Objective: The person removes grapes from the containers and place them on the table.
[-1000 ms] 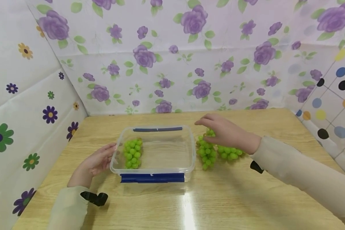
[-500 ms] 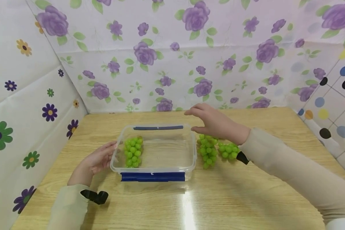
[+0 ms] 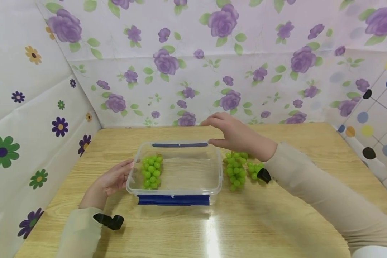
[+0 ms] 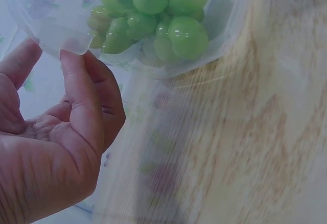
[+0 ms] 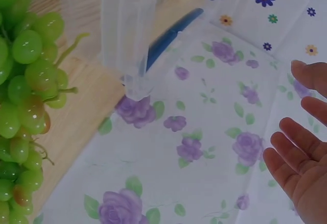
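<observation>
A clear plastic container [image 3: 180, 192] with blue clips stands on the table, a bunch of green grapes [image 3: 152, 172] lying inside along its left wall. My left hand [image 3: 114, 179] touches the container's left side with its fingertips; in the left wrist view the fingers [image 4: 82, 86] meet the rim's edge. Above the container's back right corner hovers my right hand [image 3: 233, 134], fingers spread and holding nothing. Just right of the container lies a second bunch of grapes [image 3: 235, 173]. A third bunch [image 3: 253, 170] sits farther right, partly hidden by the right wrist.
The wooden table [image 3: 167, 229] reaches back to a flowered cloth wall [image 3: 132, 107]. A daisy-patterned cloth [image 3: 45, 143] rises on the left, and a dotted one [image 3: 378, 122] on the right. A small black device is strapped to each wrist.
My right hand has moved left and back, from over the right-hand grapes to above the container's back right corner. My left hand stays at the container's left side.
</observation>
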### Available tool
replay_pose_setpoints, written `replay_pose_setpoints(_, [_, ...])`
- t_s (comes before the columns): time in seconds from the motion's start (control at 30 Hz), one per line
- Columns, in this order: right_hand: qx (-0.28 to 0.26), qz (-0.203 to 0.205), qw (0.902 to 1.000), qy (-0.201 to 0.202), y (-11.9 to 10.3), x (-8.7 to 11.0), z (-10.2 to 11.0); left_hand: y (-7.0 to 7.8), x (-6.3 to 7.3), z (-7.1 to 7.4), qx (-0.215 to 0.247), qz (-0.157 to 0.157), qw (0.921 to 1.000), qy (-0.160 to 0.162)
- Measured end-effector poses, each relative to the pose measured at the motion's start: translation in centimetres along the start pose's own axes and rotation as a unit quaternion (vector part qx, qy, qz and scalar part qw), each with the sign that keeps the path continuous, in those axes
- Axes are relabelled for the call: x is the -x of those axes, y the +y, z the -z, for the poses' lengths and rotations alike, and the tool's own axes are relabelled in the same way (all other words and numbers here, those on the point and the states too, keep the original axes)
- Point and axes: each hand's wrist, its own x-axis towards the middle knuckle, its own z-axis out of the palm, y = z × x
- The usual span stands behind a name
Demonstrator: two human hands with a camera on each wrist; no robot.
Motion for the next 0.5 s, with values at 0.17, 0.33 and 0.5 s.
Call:
replay_pose_setpoints(0.17, [-0.006, 0.008, 0.9999, 0.010, -0.2, -0.5, 0.2, 0.0, -0.1, -0.1, -0.006, 0.005, 0.9999, 0.008])
replay_pose_setpoints(0.33, [-0.007, 0.014, 0.9998, 0.015, -0.4, -1.2, 0.1, 0.0, -0.2, 0.0, -0.006, 0.005, 1.0000, 0.003])
replay_pose_setpoints(0.5, [-0.013, 0.034, 0.9990, 0.027, -0.9, -2.2, -0.2, -0.1, -0.1, 0.0, 0.000, 0.005, 1.0000, 0.001])
